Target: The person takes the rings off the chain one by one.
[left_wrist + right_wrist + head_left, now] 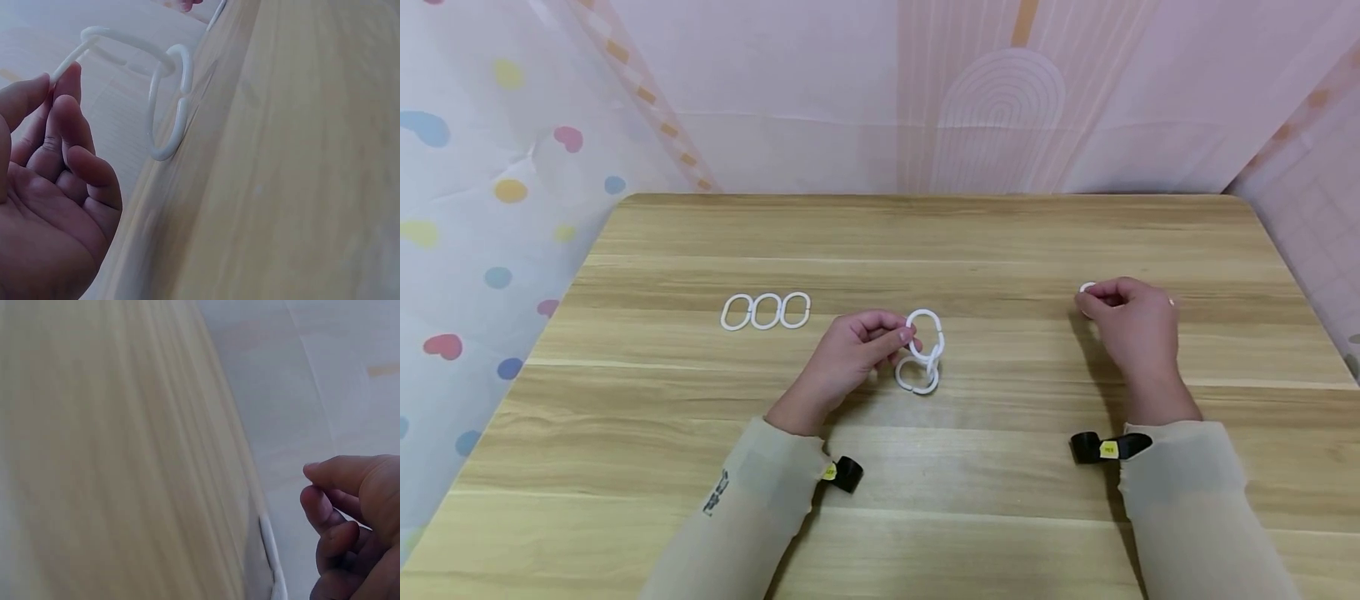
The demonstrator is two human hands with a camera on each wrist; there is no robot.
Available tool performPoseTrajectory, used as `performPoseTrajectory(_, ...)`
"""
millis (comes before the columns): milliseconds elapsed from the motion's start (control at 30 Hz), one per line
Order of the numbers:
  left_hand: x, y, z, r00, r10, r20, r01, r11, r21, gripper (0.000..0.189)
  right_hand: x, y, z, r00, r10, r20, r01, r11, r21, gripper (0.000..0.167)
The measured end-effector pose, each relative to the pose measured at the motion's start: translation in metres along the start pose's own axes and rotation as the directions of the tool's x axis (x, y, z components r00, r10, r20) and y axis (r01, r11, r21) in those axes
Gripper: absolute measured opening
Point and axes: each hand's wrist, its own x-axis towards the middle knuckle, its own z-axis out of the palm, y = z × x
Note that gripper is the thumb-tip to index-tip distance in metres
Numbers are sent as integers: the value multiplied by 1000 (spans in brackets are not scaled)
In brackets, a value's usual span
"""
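My left hand (857,354) pinches a white plastic chain link (925,312) between thumb and fingers. From it hang further white oval links (917,392), joined through one another. The left wrist view shows the pinched end at the fingertips and a linked oval (150,119) dangling beyond it, a small gap in its side. My right hand (1138,329) is over the right side of the table, thumb and forefinger close together with nothing visible between them. A white link (1087,286) shows behind its fingertips, mostly hidden; white links (270,550) lie on the table below that hand.
Three white oval links (766,311) lie side by side on the wooden table (970,508), left of my left hand. Behind the table's far edge hangs a pale pink patterned cloth (820,142). A dotted cloth (467,250) hangs along the left side.
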Motion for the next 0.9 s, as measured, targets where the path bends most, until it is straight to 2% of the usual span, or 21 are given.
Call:
performPoseTrajectory(200,0,1,1,1000,8,15,-8,1000,14,14,-10,-13,19,986,-158,55,157,987,25,22)
performPoseTrajectory(300,-1,2,1,1000,4,12,-4,1000,18,13,-16,-23,28,968,-215,130,210,976,56,19)
performPoseTrajectory(400,-1,3,2,1000,3,12,-3,1000,16,12,-21,-30,37,941,-259,219,241,965,108,17)
performPoseTrajectory(567,0,3,1,1000,0,13,-1,1000,15,13,-30,-39,50,895,-300,331,255,951,174,15)
performPoseTrajectory(900,0,3,1,1000,-12,19,12,1000,19,17,-45,-50,65,827,-317,465,219,942,253,18)
